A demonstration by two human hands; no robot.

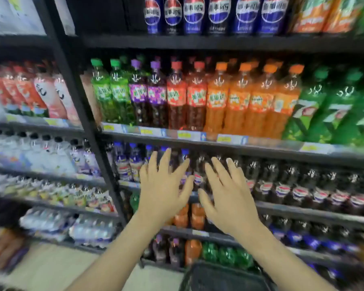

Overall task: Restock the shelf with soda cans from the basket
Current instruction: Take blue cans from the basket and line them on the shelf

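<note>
left hand (163,186): raised before the shelf (229,147), fingers spread, holding nothing
right hand (229,194): just beside the left, fingers spread, holding nothing
cola bottles (282,185): row behind both hands
orange bottles (250,101): shelf above
basket (225,278): dark, at bottom edge, contents hidden

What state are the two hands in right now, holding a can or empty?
Empty and open. The left hand and right hand have fingers spread in front of the cola bottles, holding nothing.

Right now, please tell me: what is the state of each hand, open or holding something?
Left hand: open, fingers spread, holding nothing.
Right hand: open, fingers spread, holding nothing.
</note>
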